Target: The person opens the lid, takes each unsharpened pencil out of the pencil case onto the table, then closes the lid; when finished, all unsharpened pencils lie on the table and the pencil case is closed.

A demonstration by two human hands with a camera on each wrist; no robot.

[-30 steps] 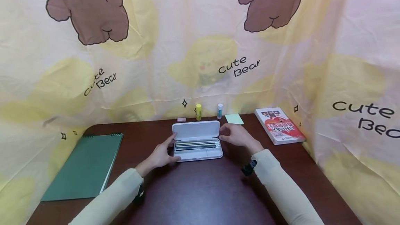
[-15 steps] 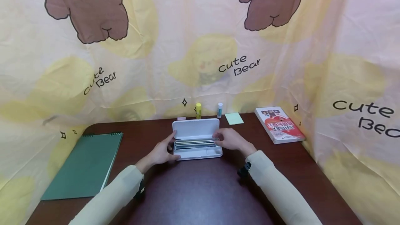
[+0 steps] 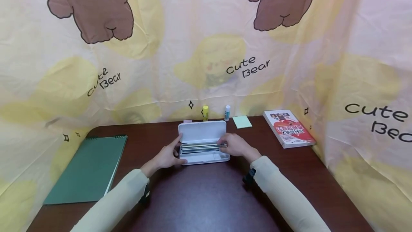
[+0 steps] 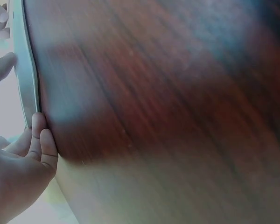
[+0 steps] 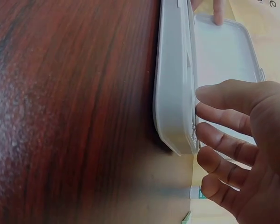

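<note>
A white pencil case (image 3: 202,131) lies on the table with its lid raised. Several pencils (image 3: 199,148) fill its rear compartment, side by side. My left hand (image 3: 165,157) holds the case's left end, thumb at the front corner and fingers up by the lid. In the left wrist view, fingertips touch the case's edge (image 4: 27,70). At the opposite end, my right hand (image 3: 237,145) reaches over the rim and pinches at the pencils' ends; how many it has is hidden. Its thumb and index finger nearly meet above the rim in the right wrist view.
Behind the case stand a yellow glue stick (image 3: 205,113) and a white-capped one (image 3: 227,113), beside pale green sticky notes (image 3: 242,121) and a pink eraser (image 3: 187,121). A green spiral notebook (image 3: 88,169) lies left, a thick book (image 3: 289,129) right. Patterned curtains surround the table.
My right hand has come from beside the lid down and left onto the pencils' right ends. The left hand keeps its hold on the case.
</note>
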